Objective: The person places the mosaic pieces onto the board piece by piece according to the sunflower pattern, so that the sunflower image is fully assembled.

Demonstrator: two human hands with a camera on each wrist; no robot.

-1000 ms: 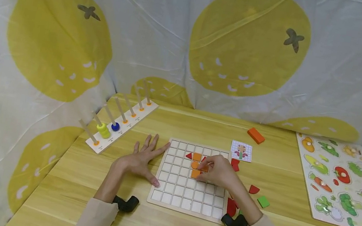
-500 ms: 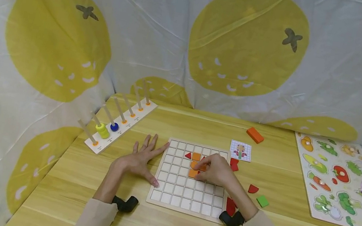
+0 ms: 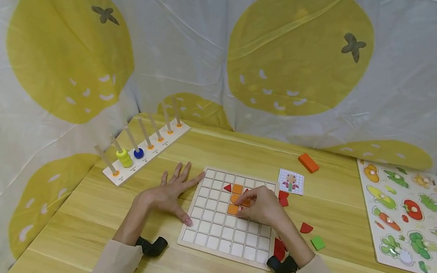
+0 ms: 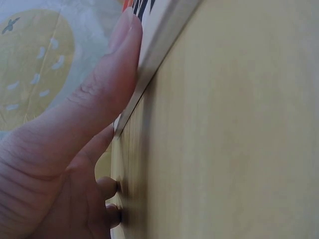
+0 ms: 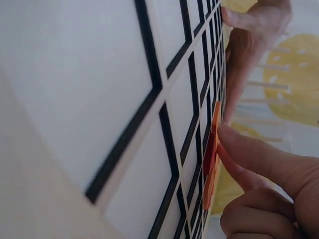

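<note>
A square wooden grid board [image 3: 214,240] lies on the table between both hands. On it are a red triangle [image 3: 228,187], an orange square [image 3: 237,189] and more orange pieces below that, partly covered by the right hand [image 3: 262,206]. The right thumb and index fingertips pinch a flat orange square piece [image 3: 233,210] low on the board; in the right wrist view they meet the edge of orange and red pieces [image 5: 211,157]. At the board's left edge the left hand [image 3: 166,193] rests with fingers spread, its thumb [image 4: 107,84] along the rim.
A pattern card [image 3: 291,182] and an orange block [image 3: 309,163] lie beyond the board. Red pieces [image 3: 306,228] and a green square [image 3: 317,243] lie to its right. A vegetable puzzle [image 3: 418,225] is far right; a peg stand [image 3: 145,153] with yellow and blue rings is left.
The lower orange square at the right fingertips has shifted slightly left, and a bit of red shows beside it. The left hand stays where it was.
</note>
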